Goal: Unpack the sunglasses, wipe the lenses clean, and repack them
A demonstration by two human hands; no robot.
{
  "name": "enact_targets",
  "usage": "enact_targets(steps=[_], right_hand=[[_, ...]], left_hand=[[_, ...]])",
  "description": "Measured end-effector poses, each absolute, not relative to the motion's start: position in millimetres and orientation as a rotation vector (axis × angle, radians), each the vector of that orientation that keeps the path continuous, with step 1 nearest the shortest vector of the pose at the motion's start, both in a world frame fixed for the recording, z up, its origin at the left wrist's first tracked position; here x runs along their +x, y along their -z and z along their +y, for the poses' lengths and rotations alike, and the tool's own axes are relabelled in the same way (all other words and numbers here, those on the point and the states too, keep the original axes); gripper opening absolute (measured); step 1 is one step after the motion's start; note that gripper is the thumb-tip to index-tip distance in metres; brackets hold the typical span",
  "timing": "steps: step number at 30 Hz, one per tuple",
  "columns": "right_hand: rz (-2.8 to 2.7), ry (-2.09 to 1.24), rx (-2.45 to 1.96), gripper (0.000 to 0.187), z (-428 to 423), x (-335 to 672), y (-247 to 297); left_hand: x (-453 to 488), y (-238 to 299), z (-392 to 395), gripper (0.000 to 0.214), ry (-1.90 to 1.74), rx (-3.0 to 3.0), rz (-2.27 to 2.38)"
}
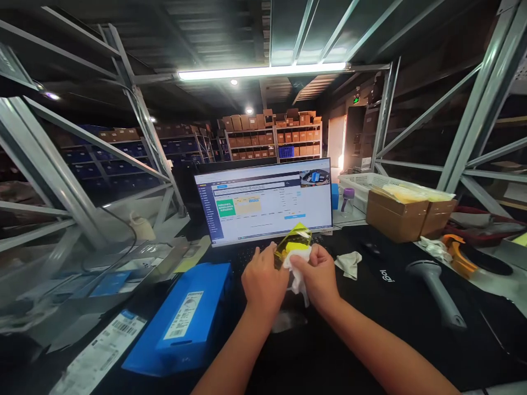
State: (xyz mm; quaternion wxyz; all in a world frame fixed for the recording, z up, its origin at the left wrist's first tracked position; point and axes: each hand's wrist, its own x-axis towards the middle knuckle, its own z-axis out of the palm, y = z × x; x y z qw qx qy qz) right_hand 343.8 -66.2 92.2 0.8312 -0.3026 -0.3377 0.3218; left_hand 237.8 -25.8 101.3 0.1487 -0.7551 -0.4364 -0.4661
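Observation:
My left hand (262,277) is closed around a clear yellow lens piece (294,240), held up in front of the laptop screen (263,200). My right hand (319,277) pinches a white cloth (299,266) against the lower part of that yellow piece. Both hands meet over the laptop keyboard on the black desk mat (395,307). A tail of the cloth hangs down between my hands.
A blue box (185,318) with a barcode label lies at the left. A crumpled cloth (349,263), a grey barcode scanner (436,288), cardboard boxes (407,214) and a white basket (362,184) sit to the right. Metal racking frames both sides.

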Motion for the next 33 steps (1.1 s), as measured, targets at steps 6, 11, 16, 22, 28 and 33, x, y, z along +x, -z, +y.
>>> enact_targets(steps=[6,11,16,22,28,33], right_hand=[[-0.548,-0.683,-0.510,0.065,-81.4,365.5,-129.3],[-0.604,-0.548,-0.648,0.057,-77.4,342.2,-107.8],[-0.634,-0.593,-0.680,0.060,-74.7,329.0,-98.7],[-0.489,-0.790,-0.443,0.070,-85.2,367.0,-137.0],[-0.810,-0.849,-0.590,0.069,-91.2,407.0,-142.8],[-1.500,-0.792,-0.985,0.061,-111.7,443.1,-149.3]], left_hand=[[243.0,-101.4,-39.7,0.031,1.368,-2.152,-1.001],[238.1,-103.3,-39.9,0.029,1.298,-2.081,-1.131],[234.9,-103.1,-35.4,0.029,1.301,-2.055,-1.124],[242.8,-99.4,-44.7,0.029,1.349,-2.066,-0.856],[227.3,-117.0,-45.6,0.026,1.310,-2.168,-0.772],[208.4,-139.2,-42.5,0.037,0.987,-2.455,-0.608]])
